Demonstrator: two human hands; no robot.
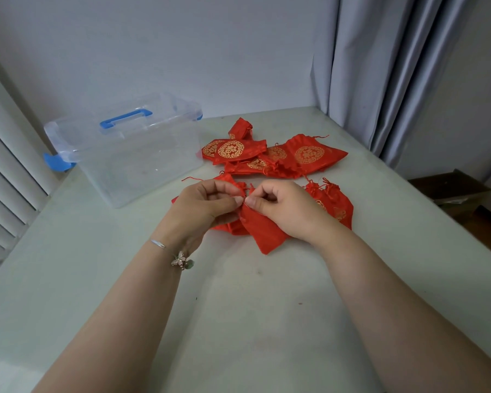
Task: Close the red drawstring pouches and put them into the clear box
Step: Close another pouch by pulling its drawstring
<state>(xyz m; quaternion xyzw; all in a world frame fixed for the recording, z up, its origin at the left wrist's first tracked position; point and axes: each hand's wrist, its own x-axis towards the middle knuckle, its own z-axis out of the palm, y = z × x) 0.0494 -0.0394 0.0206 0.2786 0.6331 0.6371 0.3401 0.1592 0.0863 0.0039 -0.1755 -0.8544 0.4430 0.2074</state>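
Both hands meet at the mouth of one red pouch [262, 231] lying on the pale counter [238, 307]: the left hand [207, 207] and right hand [281, 208] each pinch its top edge, fingertips nearly touching. More red pouches [275, 154] lie heaped farther back, another pouch [335, 205] at the right. The clear box [131, 154], far left, stands lidless with nothing visible inside.

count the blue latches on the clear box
2: one latch at the box's near-left end, one at its far-right end. The blue handle is not counted.
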